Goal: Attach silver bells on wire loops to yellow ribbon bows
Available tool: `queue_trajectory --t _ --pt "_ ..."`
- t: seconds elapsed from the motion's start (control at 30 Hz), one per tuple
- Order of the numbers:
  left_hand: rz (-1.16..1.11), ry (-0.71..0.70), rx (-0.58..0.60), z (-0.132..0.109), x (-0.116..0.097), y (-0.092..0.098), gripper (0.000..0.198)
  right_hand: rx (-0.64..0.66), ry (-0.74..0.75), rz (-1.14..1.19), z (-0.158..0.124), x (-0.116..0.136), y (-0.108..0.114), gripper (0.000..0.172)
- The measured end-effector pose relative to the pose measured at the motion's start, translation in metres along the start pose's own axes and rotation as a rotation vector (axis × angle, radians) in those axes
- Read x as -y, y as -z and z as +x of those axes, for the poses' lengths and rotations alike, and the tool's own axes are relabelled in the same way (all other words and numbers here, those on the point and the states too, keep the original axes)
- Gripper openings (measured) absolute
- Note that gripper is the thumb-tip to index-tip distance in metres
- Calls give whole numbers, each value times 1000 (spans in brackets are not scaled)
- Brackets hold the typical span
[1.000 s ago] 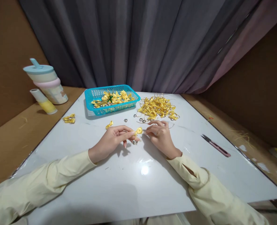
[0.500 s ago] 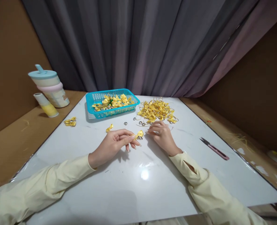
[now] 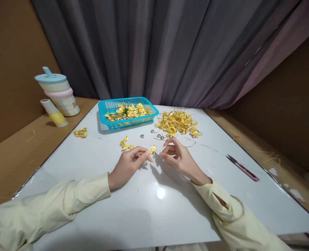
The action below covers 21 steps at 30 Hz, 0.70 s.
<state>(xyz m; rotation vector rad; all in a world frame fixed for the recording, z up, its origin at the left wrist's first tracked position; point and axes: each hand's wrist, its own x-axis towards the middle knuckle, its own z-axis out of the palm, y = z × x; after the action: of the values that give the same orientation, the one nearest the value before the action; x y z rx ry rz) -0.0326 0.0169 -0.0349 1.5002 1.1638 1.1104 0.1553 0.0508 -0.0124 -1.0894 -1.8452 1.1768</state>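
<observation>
Above the white tabletop (image 3: 154,219), still pinches a yellow bow (image 3: 153,149) in the left hand (image 3: 128,164), has just raised the right hand (image 3: 179,159) index finger nearby, with right-hand grip impossible to tell, and seems not yet done.

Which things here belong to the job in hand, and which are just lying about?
Likely part of the job:
yellow bow in the left hand
heap of yellow bows
blue basket of bows
silver bells
perhaps the snips

Probably just lying about:
tumbler
white scraps
perhaps the yellow spool
</observation>
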Motion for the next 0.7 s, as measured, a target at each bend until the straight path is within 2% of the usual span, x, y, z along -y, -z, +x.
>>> queue_trajectory --t 0.07,0.17,0.33,0.47,0.7 --pt "7 -23 -3 0 1 0 22 21 40 -102 -4 6 -4 22" --pt "15 -74 6 0 2 0 19 66 19 -161 -6 9 -11 27" --pt "21 -92 32 -1 2 0 19 154 -90 14 -5 0 -15 37" --pt "18 -93 50 -2 3 0 20 208 -135 180 -4 -3 -13 39" --pt "45 -117 37 -1 2 1 19 231 -227 254 -4 5 -14 39"
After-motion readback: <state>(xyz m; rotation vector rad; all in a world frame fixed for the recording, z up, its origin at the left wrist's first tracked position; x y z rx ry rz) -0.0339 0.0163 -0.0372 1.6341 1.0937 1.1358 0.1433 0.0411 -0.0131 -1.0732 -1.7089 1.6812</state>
